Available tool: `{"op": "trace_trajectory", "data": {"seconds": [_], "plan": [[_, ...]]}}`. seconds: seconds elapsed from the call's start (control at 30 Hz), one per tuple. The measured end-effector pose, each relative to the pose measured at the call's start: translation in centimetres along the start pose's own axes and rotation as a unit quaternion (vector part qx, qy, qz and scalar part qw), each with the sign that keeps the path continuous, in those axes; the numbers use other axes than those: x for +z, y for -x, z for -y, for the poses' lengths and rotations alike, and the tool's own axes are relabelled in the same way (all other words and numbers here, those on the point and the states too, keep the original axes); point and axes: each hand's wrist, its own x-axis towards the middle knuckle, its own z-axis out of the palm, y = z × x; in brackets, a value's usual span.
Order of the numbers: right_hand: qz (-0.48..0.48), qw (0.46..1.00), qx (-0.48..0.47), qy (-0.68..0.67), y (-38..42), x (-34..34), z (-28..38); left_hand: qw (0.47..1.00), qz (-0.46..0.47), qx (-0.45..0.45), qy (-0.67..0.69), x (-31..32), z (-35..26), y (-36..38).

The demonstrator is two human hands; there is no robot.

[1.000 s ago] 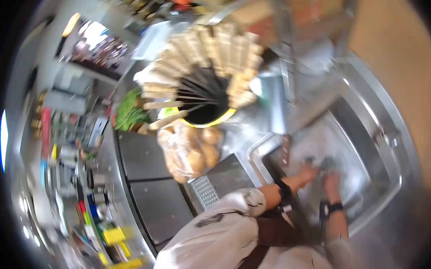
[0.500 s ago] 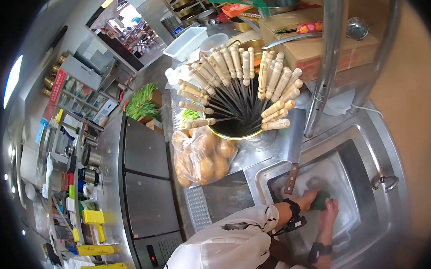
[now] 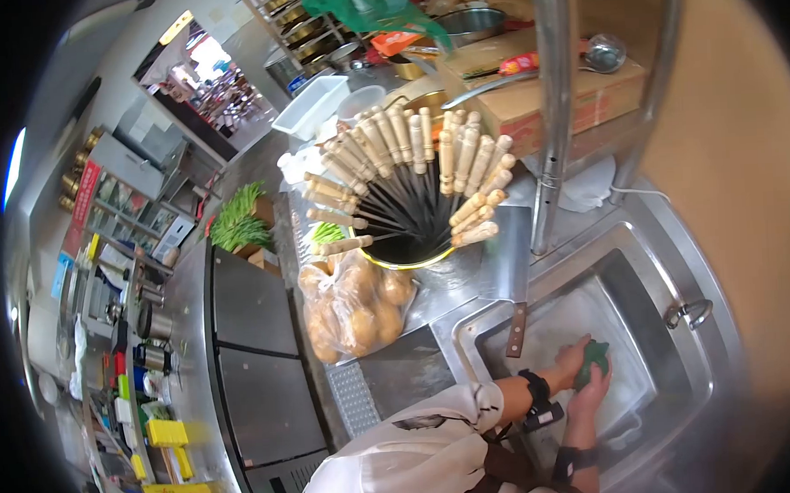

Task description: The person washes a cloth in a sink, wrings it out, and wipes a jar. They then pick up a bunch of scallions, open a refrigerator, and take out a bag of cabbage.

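Note:
Inside the steel sink [image 3: 631,311], my left hand [image 3: 574,360] and my right hand [image 3: 588,395] are closed around a crumpled dark green cloth [image 3: 593,359]. Its upper part sticks out between them, while fingers and palms cover the rest. Shallow, cloudy water [image 3: 553,328] lies in the basin under the hands. A cleaver [image 3: 503,255] rests by the sink's far left corner, its riveted wooden handle reaching over the rim towards my left hand.
Beyond the sink stands a pot [image 3: 413,265] full of wooden-handled metal skewers [image 3: 417,140]. Beside it sits a plastic bag of round tan produce [image 3: 358,310]. A metal post [image 3: 551,143] rises by the sink, with a cardboard box [image 3: 512,109] and ladle [image 3: 604,54] behind.
Both hands have risen from the water with the green cloth, which now shows more clearly and looks bunched up. The camera view has shifted, moving the surroundings leftward.

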Motion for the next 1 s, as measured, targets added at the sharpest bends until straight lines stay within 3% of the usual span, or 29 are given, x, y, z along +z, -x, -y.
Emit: {"op": "trace_trajectory", "data": {"seconds": [0.1, 0.13, 0.2, 0.27, 0.33, 0.37, 0.4, 0.43, 0.5, 0.53, 0.57, 0.63, 0.73, 0.8, 0.87, 0.93, 0.97, 1.0], "plan": [[-0.091, 0.993, -0.007, 0.078, 0.5, 1.2, 0.3, 0.93, 0.296, -0.04, 0.216, -1.0, 4.0, -4.6], [-0.115, 0.989, -0.009, 0.093, -1.3, -0.3, -1.1, 0.938, 0.308, 0.001, 0.157, -0.8, 2.4, -1.0], [-0.08, 0.995, 0.06, 0.014, -4.8, -3.6, -1.6, 0.96, 0.249, 0.043, 0.121, 0.2, 2.5, 2.3], [-0.054, 0.996, 0.064, -0.004, -5.0, -4.3, -1.2, 0.984, 0.164, 0.06, 0.045, 1.2, 4.1, 2.3], [-0.019, 0.998, 0.004, 0.055, -1.0, -0.7, 0.2, 0.967, 0.135, 0.217, -0.024, 0.5, 4.5, -0.9], [0.011, 0.995, -0.024, 0.098, 1.2, 1.6, 1.8, 0.96, 0.257, 0.082, 0.081, -1.5, 5.1, -5.0], [0.016, 0.988, -0.026, 0.153, 1.9, 1.9, 1.6, 0.952, 0.283, -0.001, 0.115, -2.3, 2.6, -3.6], [0.008, 0.977, -0.062, 0.202, 2.1, 2.0, 1.1, 0.947, 0.279, -0.007, 0.159, -1.7, 1.1, -0.4], [-0.053, 0.98, -0.036, 0.188, -0.5, 0.0, -0.2, 0.963, 0.239, -0.016, 0.127, -1.2, 2.6, 1.7], [-0.075, 0.991, 0.029, 0.108, -2.0, -1.2, 0.9, 0.95, 0.284, 0.037, 0.126, -1.1, 3.9, 2.1], [-0.092, 0.991, 0.089, 0.026, -2.6, -2.3, 1.7, 0.955, 0.275, 0.021, 0.108, -0.8, 4.5, 2.7], [-0.083, 0.99, 0.065, 0.094, -2.0, -2.5, 0.8, 0.964, 0.257, 0.01, 0.073, -0.4, 3.8, 3.0], [-0.081, 0.985, 0.021, 0.151, 2.1, 0.8, 1.0, 0.902, 0.305, -0.172, 0.254, -1.5, 2.9, -1.3], [-0.097, 0.974, 0.008, 0.205, 0.5, -1.5, -1.2, 0.945, 0.281, -0.103, 0.13, -0.6, 3.5, 0.6], [-0.03, 0.913, -0.126, 0.387, -1.3, -6.6, -3.3, 0.949, 0.306, -0.066, 0.036, 0.2, 2.9, 3.9], [0.009, 0.955, 0.161, 0.25, -2.6, -6.6, -0.3, 0.936, 0.344, -0.055, -0.044, -0.3, 3.2, 4.4], [0.05, 0.969, 0.187, 0.157, -2.1, -6.5, 1.3, 0.928, 0.359, -0.051, -0.083, -0.8, 3.2, 4.6], [0.089, 0.972, 0.211, 0.06, -1.5, -6.7, 2.8, 0.923, 0.372, -0.098, -0.032, -1.1, 3.0, 4.6]]}}
